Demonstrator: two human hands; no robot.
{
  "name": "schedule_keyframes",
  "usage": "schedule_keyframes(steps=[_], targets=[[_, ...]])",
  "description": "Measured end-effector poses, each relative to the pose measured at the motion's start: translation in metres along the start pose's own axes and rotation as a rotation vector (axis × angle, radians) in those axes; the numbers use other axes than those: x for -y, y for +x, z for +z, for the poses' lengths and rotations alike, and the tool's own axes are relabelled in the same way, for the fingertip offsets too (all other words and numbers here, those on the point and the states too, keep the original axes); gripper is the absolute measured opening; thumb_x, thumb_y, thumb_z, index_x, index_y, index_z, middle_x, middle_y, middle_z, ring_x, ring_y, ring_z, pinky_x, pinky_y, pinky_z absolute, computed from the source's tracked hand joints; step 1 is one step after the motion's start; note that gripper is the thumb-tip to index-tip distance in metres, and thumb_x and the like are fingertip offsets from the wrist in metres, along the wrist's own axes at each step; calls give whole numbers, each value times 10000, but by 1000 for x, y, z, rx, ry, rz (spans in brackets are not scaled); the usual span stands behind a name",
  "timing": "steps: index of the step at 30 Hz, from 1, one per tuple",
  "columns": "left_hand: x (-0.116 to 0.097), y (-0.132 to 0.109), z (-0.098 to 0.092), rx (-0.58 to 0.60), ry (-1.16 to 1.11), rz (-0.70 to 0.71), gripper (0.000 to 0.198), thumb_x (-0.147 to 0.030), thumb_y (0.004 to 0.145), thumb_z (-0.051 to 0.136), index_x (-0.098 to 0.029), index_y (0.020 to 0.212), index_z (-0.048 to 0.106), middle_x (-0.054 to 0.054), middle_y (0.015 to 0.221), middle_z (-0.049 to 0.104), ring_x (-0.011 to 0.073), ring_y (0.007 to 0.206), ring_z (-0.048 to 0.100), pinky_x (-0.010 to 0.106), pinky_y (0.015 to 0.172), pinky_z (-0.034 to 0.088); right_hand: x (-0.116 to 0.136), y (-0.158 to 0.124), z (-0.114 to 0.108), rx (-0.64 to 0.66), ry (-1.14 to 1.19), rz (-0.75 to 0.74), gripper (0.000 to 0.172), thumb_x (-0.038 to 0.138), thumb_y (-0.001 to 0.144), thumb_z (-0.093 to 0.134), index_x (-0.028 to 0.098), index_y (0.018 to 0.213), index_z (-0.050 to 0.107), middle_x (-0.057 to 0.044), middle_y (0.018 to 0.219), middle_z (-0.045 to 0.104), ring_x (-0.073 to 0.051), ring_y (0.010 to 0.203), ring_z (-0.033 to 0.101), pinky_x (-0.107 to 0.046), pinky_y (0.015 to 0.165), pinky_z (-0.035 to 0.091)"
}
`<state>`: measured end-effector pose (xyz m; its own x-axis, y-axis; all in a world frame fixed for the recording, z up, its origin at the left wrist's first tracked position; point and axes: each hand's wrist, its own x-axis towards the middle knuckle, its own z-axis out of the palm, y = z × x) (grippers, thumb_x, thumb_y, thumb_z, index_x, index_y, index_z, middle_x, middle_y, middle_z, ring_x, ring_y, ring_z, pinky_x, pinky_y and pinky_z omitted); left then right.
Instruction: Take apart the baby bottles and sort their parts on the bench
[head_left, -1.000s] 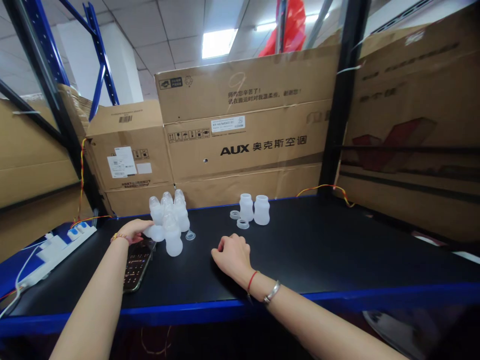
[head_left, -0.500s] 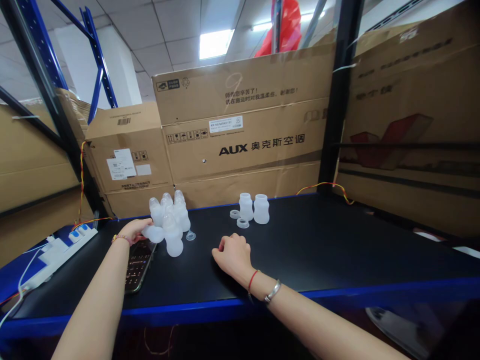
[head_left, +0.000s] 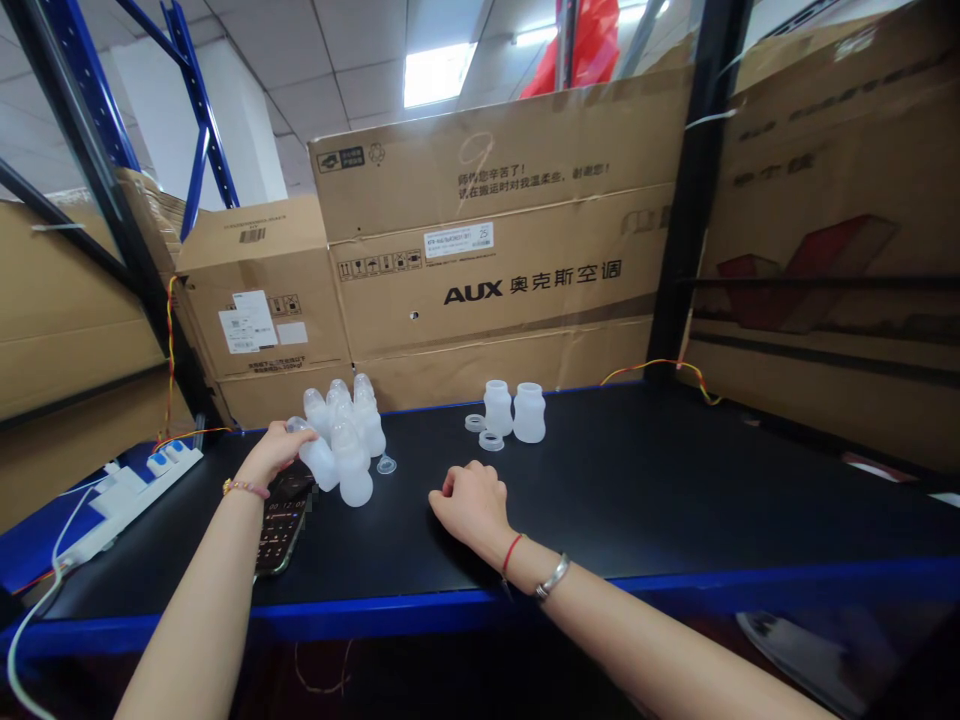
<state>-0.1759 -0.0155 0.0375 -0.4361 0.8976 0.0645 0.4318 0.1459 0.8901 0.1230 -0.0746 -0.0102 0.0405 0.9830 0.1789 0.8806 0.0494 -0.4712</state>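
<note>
My left hand grips a tilted bottle
Topped bottles beside it; untopped bottles remain beyond my curled right hand.

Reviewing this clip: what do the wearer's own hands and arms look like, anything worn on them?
Both hands are ungloved, the forearms without visible sleeves. The left hand has a thin pinkish bracelet with a gold-toned part at its wrist; the right hand, a red cord and a silver-coloured bangle.
</note>
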Motion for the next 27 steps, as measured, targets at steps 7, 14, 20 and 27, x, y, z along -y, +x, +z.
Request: schedule_keyframes(steps=[7,14,20,27], targets=[[6,-16,7,-49,32,220,887,-248,659,829,-115,1398,356,143,1046,713,248,939,715,386,908,529,1,0,-2,-4,-14,-3,170,249,766,577,180,756,732,-141,992,659,-292,1009,556,-352,798,362],[9,-35,10,103,-66,291,827,-185,712,778,-153,1408,332,127,1076,698,239,925,719,396,864,568,-1,0,0,-4,-2,0,169,248,763,576,183,754,732,-141,1000,657,-291,1008,550,-356,808,364],[1,-43,9,214,-118,253,821,-144,657,766,-144,1380,376,135,1123,682,255,996,698,406,871,571,0,0,0,0,-4,-1,168,245,765,579,185,762,736,-140,994,658,-289,1010,550,-353,805,366],[21,-51,-10,40,359,214,1060,-311,565,831,-129,1474,319,244,1443,476,364,1342,494,444,1065,443,-1,1,1,-11,-3,-10,171,253,768,578,181,758,733,-143,997,659,-292,1008,553,-356,809,368]])
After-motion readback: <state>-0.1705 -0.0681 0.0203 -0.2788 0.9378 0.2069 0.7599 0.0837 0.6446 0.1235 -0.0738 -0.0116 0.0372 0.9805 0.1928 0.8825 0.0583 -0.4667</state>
